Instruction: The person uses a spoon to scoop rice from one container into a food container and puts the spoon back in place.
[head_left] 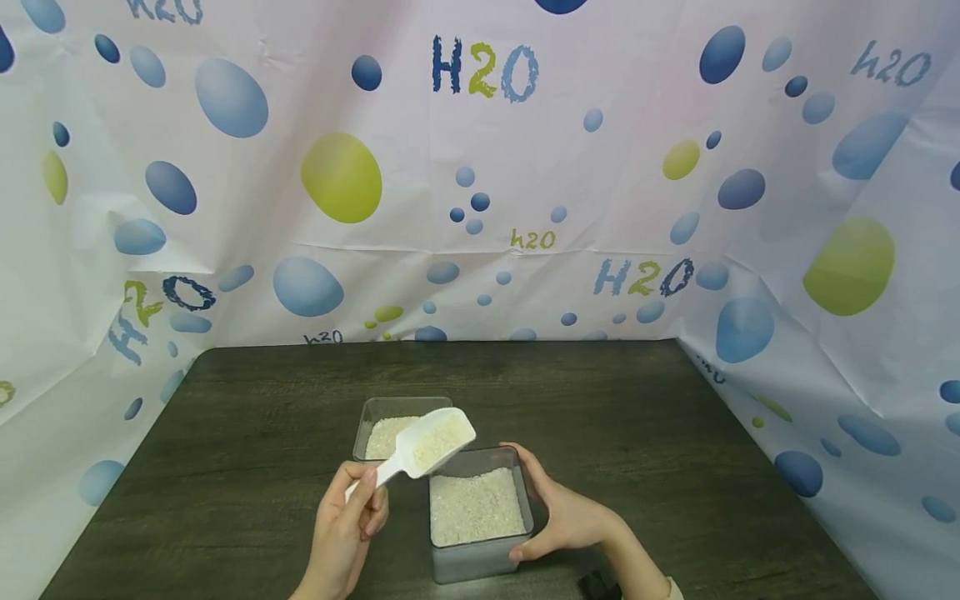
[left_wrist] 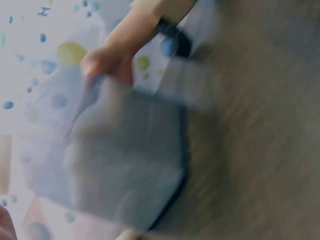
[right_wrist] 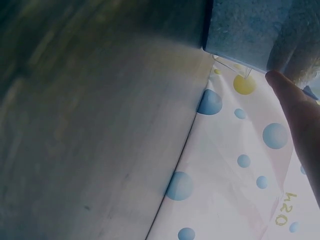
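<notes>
My left hand (head_left: 347, 525) pinches the handle of a white plastic scoop (head_left: 403, 457) that carries rice-like pale grains. The scoop is tilted above the back left rim of a grey see-through container (head_left: 474, 563), which is filled with the same grains. At the right side of this container my right hand (head_left: 566, 515) grips it, thumb at the front corner and fingers at the back. The left wrist view is blurred but shows the container (left_wrist: 130, 155) and the right hand (left_wrist: 112, 62) on it. In the right wrist view, a thumb (right_wrist: 292, 100) touches the container (right_wrist: 240, 35).
Behind the grey container stands a shallower clear container (head_left: 405, 405) with some grains in it. Both stand on a dark wooden table (head_left: 645, 417). A white curtain (head_left: 420, 225) with blue and green spots hangs behind and beside it. A black device (head_left: 596, 585) sits by the right wrist.
</notes>
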